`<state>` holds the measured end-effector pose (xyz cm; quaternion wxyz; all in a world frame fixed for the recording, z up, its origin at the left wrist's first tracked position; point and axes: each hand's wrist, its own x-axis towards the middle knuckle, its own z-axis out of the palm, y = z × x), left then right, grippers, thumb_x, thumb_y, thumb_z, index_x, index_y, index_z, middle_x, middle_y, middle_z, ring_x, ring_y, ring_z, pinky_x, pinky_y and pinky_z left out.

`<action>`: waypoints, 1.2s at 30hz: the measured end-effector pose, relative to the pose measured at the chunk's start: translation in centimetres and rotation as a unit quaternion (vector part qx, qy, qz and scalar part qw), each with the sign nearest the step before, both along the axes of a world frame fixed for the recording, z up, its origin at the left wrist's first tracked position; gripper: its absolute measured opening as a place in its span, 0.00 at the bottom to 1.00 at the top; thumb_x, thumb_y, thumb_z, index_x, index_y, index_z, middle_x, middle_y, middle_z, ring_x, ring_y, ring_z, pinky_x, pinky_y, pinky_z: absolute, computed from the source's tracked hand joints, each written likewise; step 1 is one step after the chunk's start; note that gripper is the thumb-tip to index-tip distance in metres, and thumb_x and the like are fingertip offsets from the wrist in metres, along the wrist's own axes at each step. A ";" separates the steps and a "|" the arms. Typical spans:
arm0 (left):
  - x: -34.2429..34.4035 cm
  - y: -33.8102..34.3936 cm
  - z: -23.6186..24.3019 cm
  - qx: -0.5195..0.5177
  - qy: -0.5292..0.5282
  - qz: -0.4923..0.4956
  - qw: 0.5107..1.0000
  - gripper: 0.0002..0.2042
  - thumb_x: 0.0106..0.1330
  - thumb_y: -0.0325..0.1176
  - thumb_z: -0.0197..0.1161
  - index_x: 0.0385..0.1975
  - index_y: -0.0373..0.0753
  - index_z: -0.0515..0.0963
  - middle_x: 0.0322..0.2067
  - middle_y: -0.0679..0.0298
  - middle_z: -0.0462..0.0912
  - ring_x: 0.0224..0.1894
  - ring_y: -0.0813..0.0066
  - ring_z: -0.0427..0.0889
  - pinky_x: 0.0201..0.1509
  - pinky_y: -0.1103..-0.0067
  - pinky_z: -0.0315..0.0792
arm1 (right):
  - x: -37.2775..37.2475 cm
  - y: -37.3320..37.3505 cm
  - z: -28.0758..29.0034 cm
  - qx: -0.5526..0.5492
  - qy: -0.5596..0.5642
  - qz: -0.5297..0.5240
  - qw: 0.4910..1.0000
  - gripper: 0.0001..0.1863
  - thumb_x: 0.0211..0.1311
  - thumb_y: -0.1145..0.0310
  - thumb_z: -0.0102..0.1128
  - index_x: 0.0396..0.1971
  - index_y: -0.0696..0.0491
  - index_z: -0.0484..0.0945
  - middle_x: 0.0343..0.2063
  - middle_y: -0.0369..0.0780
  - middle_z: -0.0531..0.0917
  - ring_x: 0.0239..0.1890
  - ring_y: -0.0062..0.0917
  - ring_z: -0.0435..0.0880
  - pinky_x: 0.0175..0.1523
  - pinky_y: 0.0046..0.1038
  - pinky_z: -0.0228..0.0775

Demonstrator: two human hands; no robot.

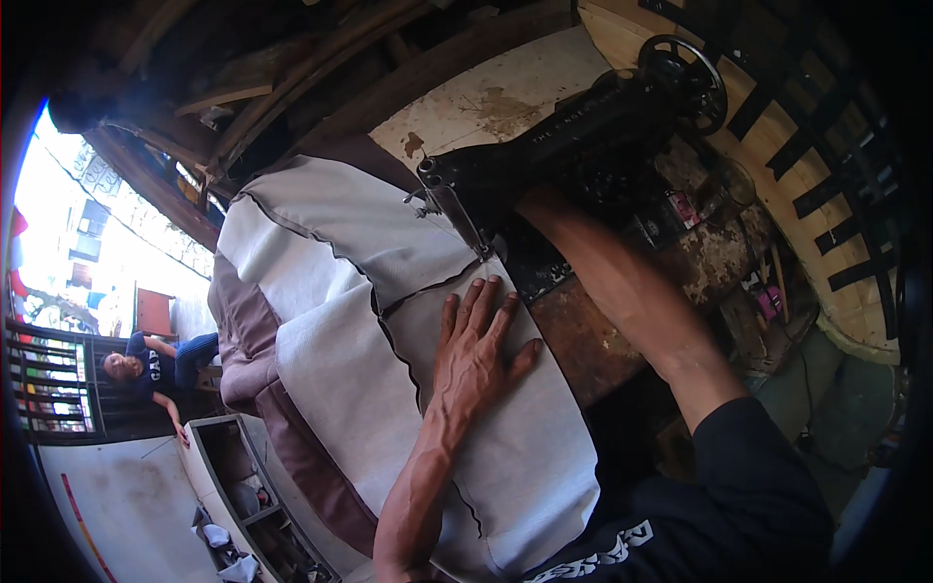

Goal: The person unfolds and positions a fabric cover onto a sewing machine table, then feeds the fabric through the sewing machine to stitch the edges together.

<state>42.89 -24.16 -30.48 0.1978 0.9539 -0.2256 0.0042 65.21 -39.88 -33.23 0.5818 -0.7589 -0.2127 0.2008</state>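
Note:
My left hand (471, 355) lies flat on the pale backing of a large sewn cover (340, 374), fingers stretched toward the needle of a black sewing machine (569, 131). Dark seams run across the cover, and its brown-purple face (248, 321) shows along the left. The machine's presser foot (483, 253) is at the cover's edge, just beyond my fingertips. My right hand (536, 206) reaches behind the machine's arm; its fingers are hidden there, so what it touches does not show.
The worn machine table (583, 340) extends under the cover. A handwheel (683, 85) stands at the machine's right end, beside a wooden frame with black webbing (826, 189). At far left a person (155, 364) sits near an open-topped cabinet (238, 476).

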 end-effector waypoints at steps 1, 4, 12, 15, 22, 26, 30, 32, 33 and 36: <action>0.0 0.0 0.0 0.009 0.009 0.000 1.000 0.34 0.68 0.53 0.63 0.70 0.41 0.72 0.74 0.50 0.65 0.79 0.52 0.58 0.83 0.54 0.46 | 0.5 0.4 -0.1 -0.011 -0.029 0.016 0.999 0.18 0.71 0.67 0.61 0.58 0.56 0.79 0.46 0.42 0.87 0.43 0.25 0.86 0.46 0.28 0.76; 0.2 -0.2 0.1 0.002 0.016 -0.005 1.000 0.34 0.67 0.53 0.64 0.70 0.41 0.72 0.74 0.50 0.65 0.79 0.52 0.58 0.83 0.54 0.46 | 1.7 1.2 -0.8 -0.039 -0.078 0.043 0.995 0.19 0.71 0.67 0.61 0.59 0.56 0.78 0.47 0.42 0.87 0.44 0.26 0.86 0.48 0.29 0.76; 1.0 0.0 0.5 -0.003 0.017 0.000 1.000 0.34 0.66 0.52 0.66 0.69 0.40 0.73 0.73 0.49 0.65 0.79 0.52 0.58 0.83 0.53 0.45 | 2.8 1.8 -1.7 -0.053 -0.118 0.062 0.990 0.22 0.70 0.68 0.62 0.62 0.56 0.76 0.50 0.44 0.86 0.48 0.29 0.84 0.53 0.31 0.74; 1.4 0.0 0.3 -0.004 0.019 -0.001 1.000 0.34 0.66 0.53 0.66 0.69 0.40 0.73 0.73 0.49 0.65 0.78 0.52 0.59 0.83 0.53 0.45 | 3.5 1.9 -2.1 -0.057 -0.126 0.063 0.988 0.23 0.69 0.68 0.62 0.63 0.56 0.76 0.51 0.44 0.85 0.50 0.30 0.84 0.55 0.32 0.74; 2.1 0.4 0.2 -0.004 0.012 -0.008 1.000 0.34 0.66 0.53 0.66 0.69 0.40 0.72 0.73 0.49 0.66 0.78 0.52 0.59 0.83 0.53 0.45 | 3.6 2.2 -2.5 -0.052 -0.140 0.059 0.987 0.26 0.68 0.69 0.63 0.65 0.57 0.74 0.54 0.45 0.84 0.54 0.32 0.83 0.60 0.34 0.72; 2.5 0.1 0.0 -0.009 0.007 -0.009 1.000 0.34 0.67 0.53 0.65 0.69 0.40 0.72 0.73 0.49 0.66 0.78 0.52 0.59 0.83 0.53 0.45 | 3.1 1.3 -3.1 -0.046 -0.142 0.043 0.988 0.28 0.68 0.69 0.63 0.67 0.57 0.73 0.55 0.45 0.83 0.56 0.34 0.82 0.62 0.35 0.72; 2.1 0.7 0.1 -0.006 0.005 0.003 1.000 0.34 0.67 0.54 0.64 0.69 0.40 0.72 0.72 0.47 0.66 0.78 0.50 0.58 0.83 0.53 0.46 | 1.2 0.1 -3.8 -0.001 -0.129 -0.020 0.991 0.29 0.67 0.70 0.64 0.68 0.57 0.72 0.57 0.46 0.83 0.58 0.35 0.82 0.65 0.36 0.71; 2.1 0.7 0.3 -0.010 0.009 0.012 1.000 0.34 0.67 0.54 0.64 0.69 0.41 0.72 0.71 0.45 0.66 0.78 0.50 0.58 0.83 0.53 0.46 | -0.6 -1.6 -4.3 0.030 -0.106 -0.072 0.991 0.30 0.67 0.70 0.64 0.69 0.57 0.71 0.58 0.46 0.82 0.59 0.36 0.81 0.66 0.36 0.71; 2.1 0.4 0.2 -0.014 0.010 0.009 1.000 0.34 0.67 0.54 0.65 0.69 0.41 0.72 0.71 0.44 0.65 0.78 0.49 0.58 0.83 0.53 0.46 | -1.2 -2.6 -4.5 0.036 -0.098 -0.091 0.990 0.31 0.67 0.70 0.64 0.69 0.57 0.71 0.58 0.46 0.82 0.59 0.36 0.81 0.67 0.37 0.71; 2.1 0.6 0.1 -0.012 -0.002 0.006 1.000 0.34 0.67 0.54 0.65 0.69 0.42 0.73 0.70 0.42 0.65 0.78 0.47 0.58 0.83 0.53 0.47 | -2.7 -2.6 -3.0 0.045 -0.041 -0.106 0.992 0.33 0.63 0.70 0.67 0.69 0.54 0.72 0.62 0.53 0.79 0.64 0.39 0.79 0.70 0.40 0.68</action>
